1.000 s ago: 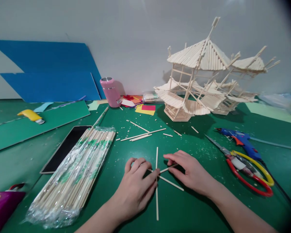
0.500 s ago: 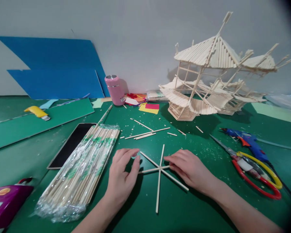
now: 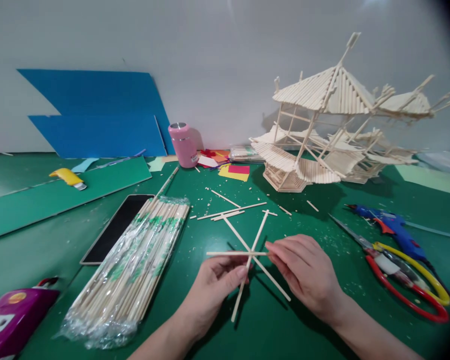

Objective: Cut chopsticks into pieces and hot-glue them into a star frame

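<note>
A six-armed star of three crossed bamboo sticks (image 3: 262,225) is raised off the green table, its shadow falling below it. My left hand (image 3: 219,280) is closed on it, the thumb pressing the lower stick near the crossing. With its fingertips, my right hand (image 3: 307,272) pinches the right end of the level stick. Just beyond the star lie several loose sticks (image 3: 247,206) and short offcuts. A clear plastic pack of bamboo sticks (image 3: 135,260) rests to the left of my left hand.
Scissors (image 3: 388,265) and a blue glue gun (image 3: 397,227) lie to the right. A stick-built pavilion model (image 3: 322,125) stands at the back right. Behind are a pink flask (image 3: 183,146) and blue boards (image 3: 105,120). Leftward are a dark phone-like slab (image 3: 114,232), yellow cutter (image 3: 67,177) and purple device (image 3: 20,320).
My left hand has moved right and closed on the star beneath its crossing. The star has come up off the table and turned slightly. My right hand keeps its pinch on one end.
</note>
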The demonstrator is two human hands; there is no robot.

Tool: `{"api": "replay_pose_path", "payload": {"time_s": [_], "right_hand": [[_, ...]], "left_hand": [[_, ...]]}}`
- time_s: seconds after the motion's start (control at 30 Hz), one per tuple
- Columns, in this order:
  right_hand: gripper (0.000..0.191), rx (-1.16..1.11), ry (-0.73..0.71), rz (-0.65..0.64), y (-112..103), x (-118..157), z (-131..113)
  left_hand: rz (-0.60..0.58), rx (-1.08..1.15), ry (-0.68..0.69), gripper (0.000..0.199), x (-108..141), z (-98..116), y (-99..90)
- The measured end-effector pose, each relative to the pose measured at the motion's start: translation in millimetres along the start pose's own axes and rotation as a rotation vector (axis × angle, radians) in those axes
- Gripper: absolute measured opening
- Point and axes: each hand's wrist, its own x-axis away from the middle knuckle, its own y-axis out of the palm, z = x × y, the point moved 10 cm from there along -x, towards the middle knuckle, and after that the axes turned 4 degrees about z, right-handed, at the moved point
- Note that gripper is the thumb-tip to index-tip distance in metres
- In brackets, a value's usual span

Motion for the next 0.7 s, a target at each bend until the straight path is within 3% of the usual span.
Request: {"api": "replay_pose_path", "payload": {"time_s": [0.2, 0.33, 0.57, 0.7], "right_hand": [[0.026, -0.017, -0.031, -0.058, 10.8, 0.7, -10.2], [0.027, -0.059, 0.0, -0.073, 12.5, -1.6, -11.7], [0.023, 0.026, 0.179, -0.071, 5.1, -5.7, 3.8], [0.02, -0.032, 0.141, -0.074, 4.8, -12.3, -5.3]], "left_hand": [[0.049, 0.133, -0.05, 0.018, -3.8, -5.8, -0.4], [0.044, 0.078, -0.044, 0.016, -5.1, -6.5, -2.0], [0.113, -0.01, 0.005, 0.017, -4.8, 0.0, -9.5], [0.12, -0.082, -0.004, 0.022, -3.9, 2.1, -7.1]]}}
